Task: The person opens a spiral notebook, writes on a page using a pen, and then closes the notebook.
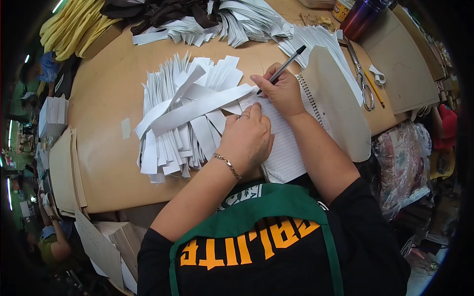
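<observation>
A black pen (289, 64) is pinched in my right hand (284, 92), its tip at the upper part of a lined spiral notebook (287, 143). My left hand (247, 135), with a chain bracelet at the wrist, lies with its fingers extended at the notebook's left edge, beside the pen tip. Left of it is a large pile of white fabric strips (173, 138). One long strip (202, 108) crosses the pile and reaches the top of the notebook. The notebook's grey-beige cover (340, 113) is folded open to the right.
Scissors (363, 79) and a yellow pencil (374, 89) lie right of the notebook. More white strips (252, 19), dark cloth (173, 15) and yellow strips (74, 27) line the back. A dark metallic bottle (363, 18) stands back right. People are at the far left.
</observation>
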The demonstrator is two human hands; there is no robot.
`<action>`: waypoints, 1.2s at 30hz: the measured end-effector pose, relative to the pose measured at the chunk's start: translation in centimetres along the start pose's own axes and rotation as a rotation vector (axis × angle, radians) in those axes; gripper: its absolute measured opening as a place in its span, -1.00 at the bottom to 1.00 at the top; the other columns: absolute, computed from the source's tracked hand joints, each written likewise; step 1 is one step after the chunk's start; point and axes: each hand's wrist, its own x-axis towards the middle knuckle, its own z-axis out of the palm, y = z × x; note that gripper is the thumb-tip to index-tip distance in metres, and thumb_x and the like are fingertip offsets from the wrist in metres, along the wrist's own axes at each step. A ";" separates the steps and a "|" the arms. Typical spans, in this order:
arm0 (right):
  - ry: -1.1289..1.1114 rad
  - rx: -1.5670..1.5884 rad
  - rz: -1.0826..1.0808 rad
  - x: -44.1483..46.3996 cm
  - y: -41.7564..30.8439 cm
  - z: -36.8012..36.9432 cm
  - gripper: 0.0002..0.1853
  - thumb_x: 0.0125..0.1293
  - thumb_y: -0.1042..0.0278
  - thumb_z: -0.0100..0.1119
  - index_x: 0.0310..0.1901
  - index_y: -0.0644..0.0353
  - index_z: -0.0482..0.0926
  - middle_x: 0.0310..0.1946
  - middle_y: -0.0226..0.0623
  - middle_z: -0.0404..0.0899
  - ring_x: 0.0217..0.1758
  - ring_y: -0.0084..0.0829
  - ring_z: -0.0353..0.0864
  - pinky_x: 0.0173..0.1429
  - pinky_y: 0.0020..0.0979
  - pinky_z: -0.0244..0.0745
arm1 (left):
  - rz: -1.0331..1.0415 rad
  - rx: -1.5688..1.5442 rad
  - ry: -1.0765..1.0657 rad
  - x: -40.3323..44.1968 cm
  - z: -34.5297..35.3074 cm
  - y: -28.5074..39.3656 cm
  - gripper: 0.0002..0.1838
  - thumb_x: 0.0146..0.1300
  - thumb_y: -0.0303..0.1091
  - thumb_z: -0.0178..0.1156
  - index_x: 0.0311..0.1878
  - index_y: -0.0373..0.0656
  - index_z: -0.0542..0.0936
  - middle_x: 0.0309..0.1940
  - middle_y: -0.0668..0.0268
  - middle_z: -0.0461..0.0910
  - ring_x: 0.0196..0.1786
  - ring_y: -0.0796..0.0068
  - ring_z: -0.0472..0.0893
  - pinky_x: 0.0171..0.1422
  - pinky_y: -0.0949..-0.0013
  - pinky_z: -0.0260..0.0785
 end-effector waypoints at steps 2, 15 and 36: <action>-0.006 -0.014 -0.008 0.0 0.0 0.0 -0.70 0.06 0.36 0.31 -0.56 0.11 0.31 -0.67 -0.54 0.37 -0.69 -0.78 0.29 -0.63 -0.71 0.19 | 0.000 0.005 0.002 0.0 0.1 0.0 -0.65 0.03 -0.19 0.16 -0.27 -0.30 0.45 0.02 -0.03 0.39 -0.04 0.21 0.52 -0.04 0.21 0.34; -0.029 -0.121 -0.041 0.0 0.1 0.1 -0.72 0.06 0.33 0.30 -0.57 0.15 0.35 -0.70 -0.53 0.37 -0.67 -0.77 0.30 -0.60 -0.68 0.24 | 0.030 -0.013 0.041 0.2 0.1 -0.1 -0.68 -0.01 -0.23 0.18 -0.33 -0.32 0.46 -0.02 -0.05 0.40 -0.09 0.19 0.53 -0.09 0.24 0.40; 0.025 0.023 0.003 0.0 -0.1 -0.1 -0.73 0.11 0.36 0.24 -0.57 0.14 0.33 -0.69 -0.55 0.34 -0.67 -0.76 0.31 -0.60 -0.68 0.25 | 0.055 -0.006 0.058 0.2 0.1 -0.2 -0.68 -0.01 -0.23 0.18 -0.36 -0.35 0.48 -0.03 -0.07 0.41 -0.16 0.18 0.56 -0.13 0.29 0.42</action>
